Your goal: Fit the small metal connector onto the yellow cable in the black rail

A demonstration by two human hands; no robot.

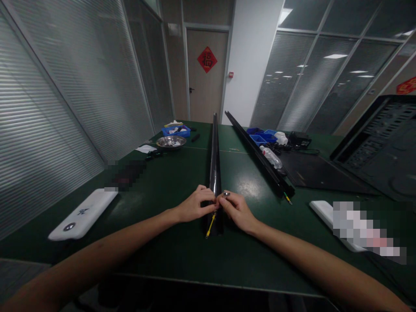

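A long black rail [215, 160] lies lengthwise down the middle of the green table [169, 242], its near end just in front of me. A yellow wire [210, 226] sticks out of that near end. My left hand [194, 205] rests on the rail's left side with its fingers pinched together at the rail. My right hand [236, 209] meets it from the right, fingers curled, with a small silvery piece [226, 194] showing at its fingertips. What the left fingers pinch is too small to name.
A second black rail [260, 156] lies angled to the right, beside a plastic bottle [271, 157]. White flat covers lie at left [82, 214] and right [323, 212]. A metal bowl [170, 141] and blue bins [260, 135] stand at the back. A black panel [318, 173] lies at right.
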